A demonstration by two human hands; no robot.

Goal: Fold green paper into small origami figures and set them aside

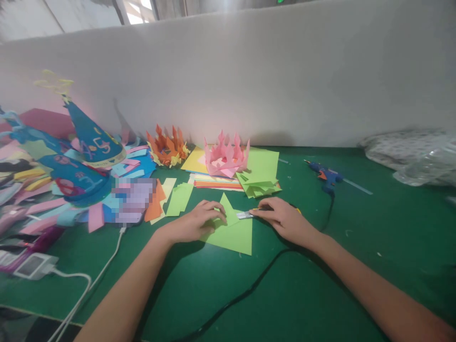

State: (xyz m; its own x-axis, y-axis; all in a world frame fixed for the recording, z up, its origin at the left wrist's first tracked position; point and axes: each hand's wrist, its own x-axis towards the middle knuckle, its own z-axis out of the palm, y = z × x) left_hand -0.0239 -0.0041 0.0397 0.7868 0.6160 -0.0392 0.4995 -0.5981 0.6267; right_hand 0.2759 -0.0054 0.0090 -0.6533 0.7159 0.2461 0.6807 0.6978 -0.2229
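Note:
A light green sheet of paper (235, 237) lies on the table in front of me, with a folded flap standing up as a point at its far side. My left hand (199, 221) rests on the left part of this paper, fingers bent loosely and pressing it down. In my right hand (283, 216) is a utility knife (245, 215), its silver end pointing left over the paper's right edge. Most of the knife's handle is hidden by my fingers. Beyond the paper, a pink paper crown (227, 159) stands on a stack of coloured sheets.
An orange paper crown (167, 147) stands at the back. Blue cone hats (93, 137) and paper strips crowd the left, near a charging phone (137, 199). A blue glue gun (324, 175) lies right; its black cord (263, 275) crosses the green table (356, 228). Green pieces (180, 199) lie left of centre.

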